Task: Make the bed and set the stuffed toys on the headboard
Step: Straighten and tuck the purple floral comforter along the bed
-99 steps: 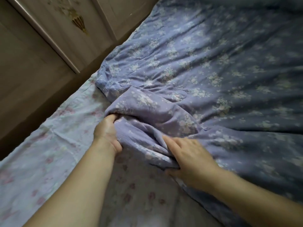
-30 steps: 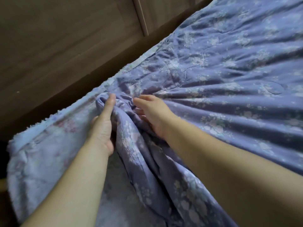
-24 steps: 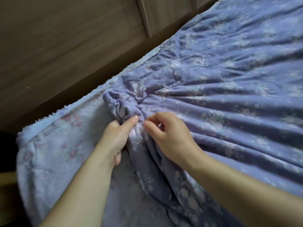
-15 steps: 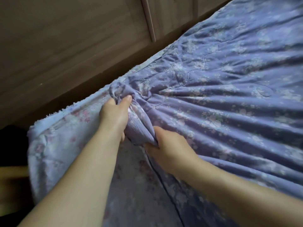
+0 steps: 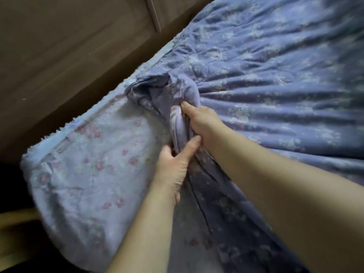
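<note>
While both hands work at the near left corner of the bed, the purple-blue floral quilted blanket (image 5: 266,79) lies spread over most of the mattress, its cloth drawn into long tight pleats that run toward the hands. The right hand (image 5: 204,123) is clenched round a thick bunched wad of the blanket's corner, thumb on the near side and fingers wrapped over the far side, so the wad stands up above the fist near the left edge of the bed. The left hand (image 5: 175,164) sits just below it, thumb pressed along the same twisted strand of blanket and the fingers curled in behind it, grasping the cloth. From the two fists the blanket's edge hangs down toward the lower edge of the view as a dark, narrow fold. Left of the hands the pale bed sheet with small pink flowers (image 5: 94,164) lies bare over the mattress corner, with a fuzzy light-blue trim along its far edge. Beyond that edge stands a brown wooden cabinet panel (image 5: 69,46), close beside the bed. Much of the view is blurred
</note>
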A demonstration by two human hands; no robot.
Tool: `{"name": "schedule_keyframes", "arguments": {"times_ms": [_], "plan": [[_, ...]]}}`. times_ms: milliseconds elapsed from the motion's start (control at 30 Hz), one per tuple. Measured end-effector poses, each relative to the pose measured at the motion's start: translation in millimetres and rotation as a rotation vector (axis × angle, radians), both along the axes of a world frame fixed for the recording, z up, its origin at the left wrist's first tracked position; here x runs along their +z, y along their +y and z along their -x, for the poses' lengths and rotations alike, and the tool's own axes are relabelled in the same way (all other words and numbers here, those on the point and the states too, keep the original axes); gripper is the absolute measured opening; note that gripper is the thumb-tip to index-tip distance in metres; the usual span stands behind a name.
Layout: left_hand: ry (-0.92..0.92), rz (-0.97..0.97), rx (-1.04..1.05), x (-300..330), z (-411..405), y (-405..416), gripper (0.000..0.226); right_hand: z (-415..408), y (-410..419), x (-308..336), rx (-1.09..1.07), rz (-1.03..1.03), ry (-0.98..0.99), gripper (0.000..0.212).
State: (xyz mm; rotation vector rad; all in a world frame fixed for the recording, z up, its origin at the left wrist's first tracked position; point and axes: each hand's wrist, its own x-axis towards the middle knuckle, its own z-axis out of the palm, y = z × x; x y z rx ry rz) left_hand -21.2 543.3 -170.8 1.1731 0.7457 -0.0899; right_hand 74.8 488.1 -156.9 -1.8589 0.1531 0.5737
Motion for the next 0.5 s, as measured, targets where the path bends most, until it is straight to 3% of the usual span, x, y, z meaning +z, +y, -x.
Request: {"name": "schedule_keyframes", "arguments": {"times_ms": [100,167,267,367,500], "plan": [[0.118,0.064,-0.01,-6.8,15.9,-25.7,0.039,10.7,-5.4,7.7,0.068,0.067,0.018,0.052],[0.184,-0.039,-0.014,-3.4,17.1,-28.7,0.022,17.8,-18.9,20.1,0.026,0.026,0.086,0.064],[0.191,-0.167,0.023,9.2,14.7,-22.7,0.028,28.4,-63.4,33.2,0.007,0.208,-0.036,0.048],[0.167,-0.141,0.097,33.2,12.7,-14.0,0.036,53.7,-124.2,43.4,0.067,0.519,-0.09,0.025],[0.099,-0.198,0.176,58.8,0.1,5.8,0.031,87.6,-174.3,46.8,0.186,0.77,0.037,0.036]]}}
